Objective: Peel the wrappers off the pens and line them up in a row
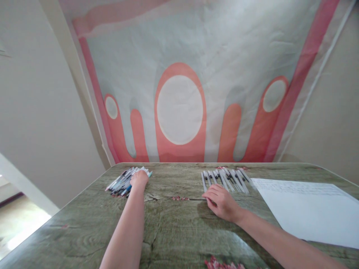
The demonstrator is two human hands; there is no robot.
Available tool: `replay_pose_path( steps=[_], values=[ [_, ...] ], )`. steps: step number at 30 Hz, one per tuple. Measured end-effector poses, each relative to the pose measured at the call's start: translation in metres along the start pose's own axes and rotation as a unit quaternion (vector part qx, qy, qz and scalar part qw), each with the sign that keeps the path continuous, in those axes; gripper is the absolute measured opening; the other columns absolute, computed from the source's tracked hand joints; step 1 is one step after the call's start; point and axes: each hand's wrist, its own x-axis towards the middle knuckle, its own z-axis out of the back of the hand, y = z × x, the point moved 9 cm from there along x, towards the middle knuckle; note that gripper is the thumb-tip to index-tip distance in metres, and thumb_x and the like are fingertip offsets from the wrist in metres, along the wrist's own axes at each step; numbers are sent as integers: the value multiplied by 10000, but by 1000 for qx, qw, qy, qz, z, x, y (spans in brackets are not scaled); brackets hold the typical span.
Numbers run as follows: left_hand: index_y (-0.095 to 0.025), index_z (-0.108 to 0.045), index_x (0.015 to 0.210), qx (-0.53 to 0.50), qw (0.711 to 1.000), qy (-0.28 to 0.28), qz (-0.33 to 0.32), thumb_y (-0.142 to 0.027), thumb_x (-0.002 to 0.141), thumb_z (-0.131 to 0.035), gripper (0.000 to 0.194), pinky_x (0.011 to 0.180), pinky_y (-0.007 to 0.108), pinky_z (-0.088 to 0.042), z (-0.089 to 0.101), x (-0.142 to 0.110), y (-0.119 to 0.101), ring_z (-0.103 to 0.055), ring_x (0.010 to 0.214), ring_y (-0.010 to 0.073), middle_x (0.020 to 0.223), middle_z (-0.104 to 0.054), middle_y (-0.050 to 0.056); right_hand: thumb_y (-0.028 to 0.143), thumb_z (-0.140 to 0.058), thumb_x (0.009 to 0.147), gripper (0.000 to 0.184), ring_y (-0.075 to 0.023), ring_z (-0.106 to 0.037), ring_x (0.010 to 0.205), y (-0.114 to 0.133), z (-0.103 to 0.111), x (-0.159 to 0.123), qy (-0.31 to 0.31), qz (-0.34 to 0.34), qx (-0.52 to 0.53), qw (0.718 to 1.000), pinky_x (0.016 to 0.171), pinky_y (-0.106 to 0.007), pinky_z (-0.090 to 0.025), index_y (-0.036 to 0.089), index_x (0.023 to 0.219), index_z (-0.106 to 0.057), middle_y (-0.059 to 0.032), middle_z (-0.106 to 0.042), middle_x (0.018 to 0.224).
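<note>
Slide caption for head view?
Left hand at a pile of pens, right hand by a row of slender items, paper sheet alongside.

Your left hand (pixel 139 178) is at the pen pile (pixel 123 182) near the table's (pixel 168 228) far-left corner; your right hand (pixel 221 202) sits beside pen-like sticks (pixel 234 180) toward the far edge.

The bench (pixel 174 228) had greenish-brown wood grain with pink blossoms (pixel 215 264); the piled pens (pixel 123 182) were white, blue and black, the rowed pens (pixel 238 182) whitish and black, the paper (pixel 314 215) white.
</note>
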Motion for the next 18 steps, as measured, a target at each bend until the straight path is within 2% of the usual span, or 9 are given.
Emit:
replay_pose_path(
  steps=[5,14,18],
  values=[
    [-75,-568,1046,8,999,-25,44,-204,753,-348,388,750,382,-409,8,-5,0,-498,1009,306,1123,-515,216,92,-441,756,194,-162,-497,760,2,3,1,-2,3,-4,1000,699,-321,-385,174,851,-589,-46,-600,755],
    [-79,-613,945,15,999,-35,13,-182,749,-359,337,729,368,-420,12,-8,-10,-552,932,288,1001,-592,202,98,-438,756,199,-164,-502,756,1,4,1,0,-1,-4,1000,696,-320,-386,176,850,-595,-50,-604,749],
    [-79,-623,917,24,999,-48,9,-201,760,-353,335,729,372,-418,19,-10,-14,-555,924,288,979,-599,206,92,-451,747,193,-164,-494,746,0,2,1,0,-2,-4,1000,696,-323,-379,180,845,-592,-43,-603,748]
  ],
)
